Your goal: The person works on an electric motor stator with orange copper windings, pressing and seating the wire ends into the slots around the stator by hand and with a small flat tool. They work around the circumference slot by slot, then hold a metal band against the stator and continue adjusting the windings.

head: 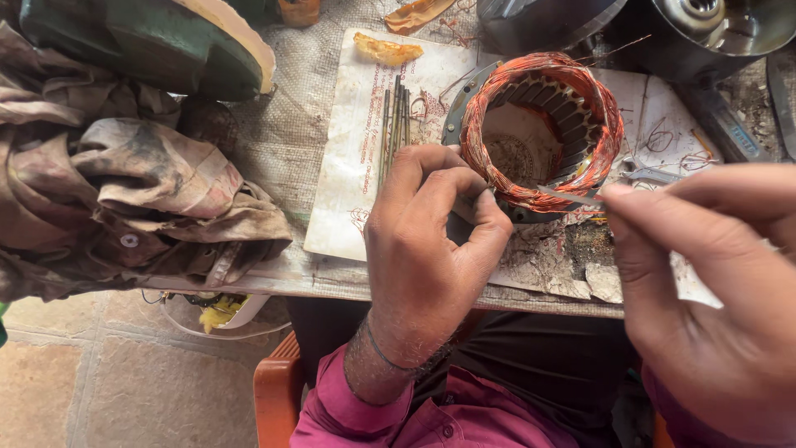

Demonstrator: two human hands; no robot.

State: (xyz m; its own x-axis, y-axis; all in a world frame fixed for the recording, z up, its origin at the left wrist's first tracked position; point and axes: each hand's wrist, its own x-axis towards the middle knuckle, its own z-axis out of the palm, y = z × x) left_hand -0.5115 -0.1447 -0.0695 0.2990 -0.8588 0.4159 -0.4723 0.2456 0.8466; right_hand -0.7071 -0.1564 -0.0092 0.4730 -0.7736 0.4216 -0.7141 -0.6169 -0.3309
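A motor stator (539, 133), a metal ring wound with copper wire, lies on white paper (348, 166) on the workbench. My left hand (427, 241) rests at its near rim, fingers pinched against the copper winding. My right hand (705, 282) comes in from the right and pinches a thin pale strip (568, 196) whose tip touches the winding at the near side. A bundle of thin sticks (396, 124) lies on the paper just left of the stator.
A heap of dirty rags (133, 191) covers the bench's left side, below a green machine part (157, 41). Grey metal housings (630, 21) stand at the back right. Yellow scraps (385, 50) and wire offcuts lie around. An orange chair edge (278, 390) shows below.
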